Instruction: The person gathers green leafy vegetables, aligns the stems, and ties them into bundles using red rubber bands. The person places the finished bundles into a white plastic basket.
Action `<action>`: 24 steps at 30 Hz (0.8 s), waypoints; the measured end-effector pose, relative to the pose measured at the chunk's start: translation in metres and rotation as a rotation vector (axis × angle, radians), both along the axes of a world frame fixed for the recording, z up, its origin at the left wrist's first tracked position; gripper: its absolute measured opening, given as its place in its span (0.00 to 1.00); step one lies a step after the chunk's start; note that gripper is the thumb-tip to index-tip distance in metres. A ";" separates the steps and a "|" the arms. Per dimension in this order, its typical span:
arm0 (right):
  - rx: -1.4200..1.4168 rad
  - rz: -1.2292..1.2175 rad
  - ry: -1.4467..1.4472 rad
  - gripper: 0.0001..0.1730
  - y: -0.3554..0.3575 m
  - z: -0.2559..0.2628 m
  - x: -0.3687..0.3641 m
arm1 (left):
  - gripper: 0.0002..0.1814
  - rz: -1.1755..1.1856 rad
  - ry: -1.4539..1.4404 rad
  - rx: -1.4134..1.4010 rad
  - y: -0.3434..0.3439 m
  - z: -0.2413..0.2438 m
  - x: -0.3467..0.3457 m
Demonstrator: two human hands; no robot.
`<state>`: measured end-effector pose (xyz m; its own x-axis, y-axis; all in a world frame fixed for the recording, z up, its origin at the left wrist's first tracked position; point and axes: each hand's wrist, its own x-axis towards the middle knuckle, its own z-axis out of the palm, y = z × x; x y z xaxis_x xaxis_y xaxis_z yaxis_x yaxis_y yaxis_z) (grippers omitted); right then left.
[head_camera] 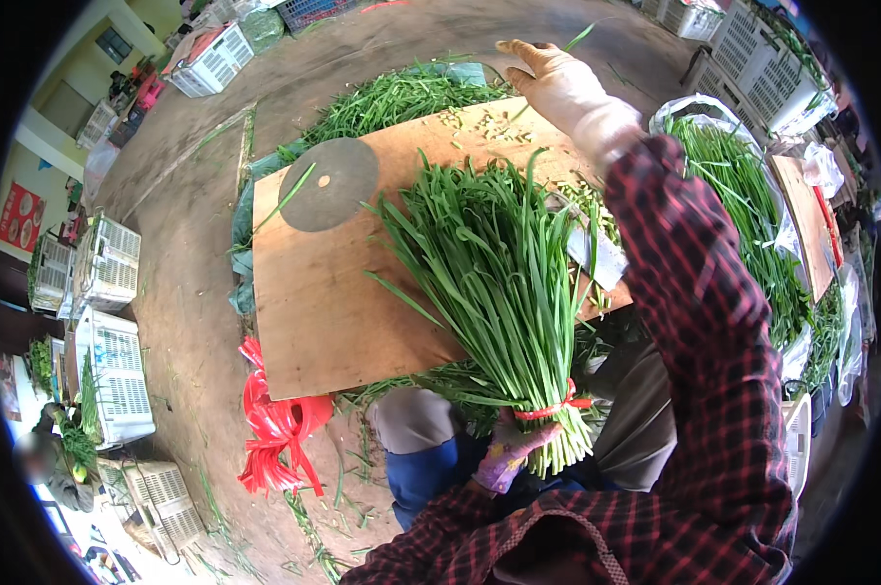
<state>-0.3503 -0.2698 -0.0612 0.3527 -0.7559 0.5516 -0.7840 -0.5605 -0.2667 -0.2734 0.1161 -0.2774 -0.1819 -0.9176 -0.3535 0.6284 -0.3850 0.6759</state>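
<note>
My left hand [512,455], in a purple patterned glove, grips a large bundle of Chinese chives [495,285] by its cut stems. A red plastic tie [550,411] circles the bundle just above that hand. The leafy end fans out over a wooden board [316,307]. Beyond the board's far right part, my right hand [550,77] is raised in a pale glove with yellowed fingers. Its fingers are apart and I see nothing held in them. A loose green leaf [581,35] shows just past it. Right of the bundle, a broad metal blade [598,252] lies among chopped stem ends [583,197].
Red plastic strips [283,439] hang at the board's near left corner. A grey disc [329,186] lies on the board. Loose greens [404,99] are heaped behind it. More chives [740,212] fill a plastic-lined container at right. White crates [115,373] stand left, near another person [68,453].
</note>
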 end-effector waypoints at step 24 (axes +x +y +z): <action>1.246 -0.018 -0.194 0.48 0.350 -0.063 -0.071 | 0.31 -0.045 0.313 0.237 -0.016 0.043 0.027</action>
<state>-0.4215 0.0798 -0.1243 0.3302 -0.8030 -0.4961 -0.6779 0.1640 -0.7166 -0.2460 0.0999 -0.2342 -0.3527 -0.8059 -0.4755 0.7688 -0.5393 0.3437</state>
